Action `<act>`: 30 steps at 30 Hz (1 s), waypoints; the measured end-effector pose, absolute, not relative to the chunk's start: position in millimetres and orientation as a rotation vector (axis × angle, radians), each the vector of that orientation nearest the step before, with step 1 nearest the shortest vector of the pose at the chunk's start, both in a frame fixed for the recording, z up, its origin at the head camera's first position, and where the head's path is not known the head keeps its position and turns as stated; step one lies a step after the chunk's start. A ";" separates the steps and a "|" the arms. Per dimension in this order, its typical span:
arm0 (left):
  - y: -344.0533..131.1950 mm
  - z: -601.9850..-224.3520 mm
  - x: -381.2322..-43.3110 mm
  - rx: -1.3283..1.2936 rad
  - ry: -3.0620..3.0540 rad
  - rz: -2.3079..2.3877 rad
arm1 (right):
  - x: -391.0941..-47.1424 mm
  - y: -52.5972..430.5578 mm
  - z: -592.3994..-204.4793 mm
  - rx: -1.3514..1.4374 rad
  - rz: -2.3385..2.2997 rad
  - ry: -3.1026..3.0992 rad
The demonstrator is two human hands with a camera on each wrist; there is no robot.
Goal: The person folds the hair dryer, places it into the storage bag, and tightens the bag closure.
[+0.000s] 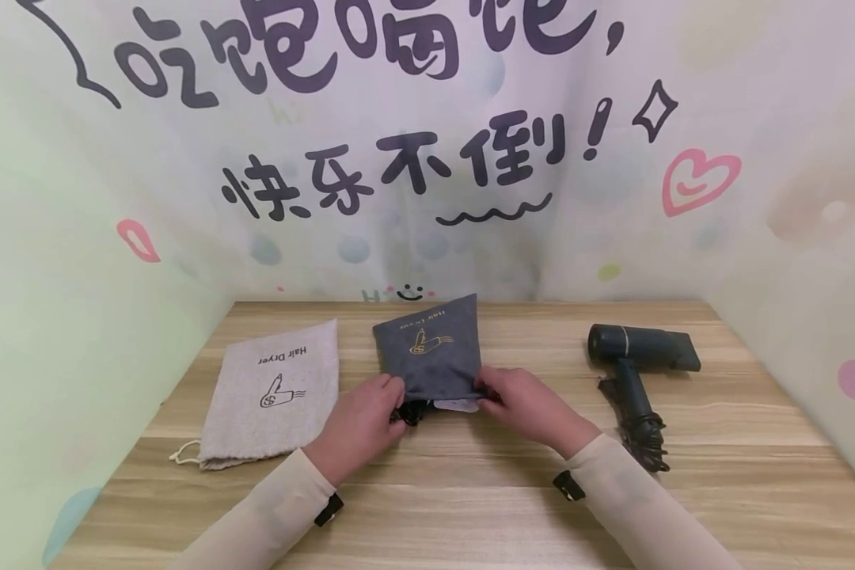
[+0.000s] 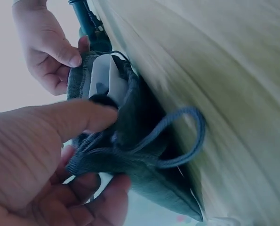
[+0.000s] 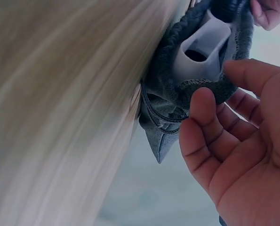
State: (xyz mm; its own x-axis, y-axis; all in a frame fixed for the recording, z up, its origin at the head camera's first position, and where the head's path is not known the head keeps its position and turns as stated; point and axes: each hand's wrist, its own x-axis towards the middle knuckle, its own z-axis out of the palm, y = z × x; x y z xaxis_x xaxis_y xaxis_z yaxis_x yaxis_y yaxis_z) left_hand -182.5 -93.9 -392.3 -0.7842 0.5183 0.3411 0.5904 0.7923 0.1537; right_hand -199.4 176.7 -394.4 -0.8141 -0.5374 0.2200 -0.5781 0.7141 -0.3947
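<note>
- Head view: a dark grey bag (image 1: 431,356) sits near the middle of the table (image 1: 427,491), its mouth toward the person and gold hair-dryer printing on top.
- The left hand (image 1: 356,427) is at the near left corner of the bag's mouth. Its grip is drawn in, thumb at the opening and fingers bent outside, with hold of the rim.
- The right hand (image 1: 530,404) is at the near right corner. Its grip is almost closed, thumb and forefinger pinching the edge of the cloth.
- Inside the mouth, a white piece (image 3: 210,42) with a round dark hole shows between the hands in the right wrist view.
- A black bundle (image 1: 413,412) shows at the mouth beside the left hand; its full shape is hidden.
- A drawstring (image 2: 201,127) loops out from the bag in the left wrist view.
- Left of the grey bag, apart from it, a pale bag (image 1: 271,416) lies flat, printed "Hair Dryer", a white cord (image 1: 185,453) at its near left corner.
- Well to the right lies a dark hair dryer (image 1: 634,384), its cable (image 1: 644,435) bundled at the handle.
- Behind the table hangs a pale backdrop (image 1: 399,261) with large dark lettering and pink hearts.
- Cream sleeves (image 1: 278,503) cover both forearms.
</note>
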 end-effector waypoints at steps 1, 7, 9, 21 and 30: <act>-94.4 -392.7 -182.4 -0.859 -2.714 -0.354 | -199.3 176.8 -394.2 0.926 0.689 -2.832; -95.5 -395.6 -180.3 -0.916 -2.760 -0.363 | -199.1 177.4 -394.2 0.964 0.639 -2.873; -94.3 -395.4 -180.3 -0.923 -2.756 -0.364 | -199.3 177.3 -394.6 0.973 0.628 -2.867; -91.1 -396.6 -180.6 -0.986 -2.790 -0.358 | -207.1 168.7 -398.1 1.001 0.524 -2.819; -91.6 -400.5 -183.0 -1.053 -2.735 -0.283 | -211.5 166.3 -398.7 0.952 0.435 -2.812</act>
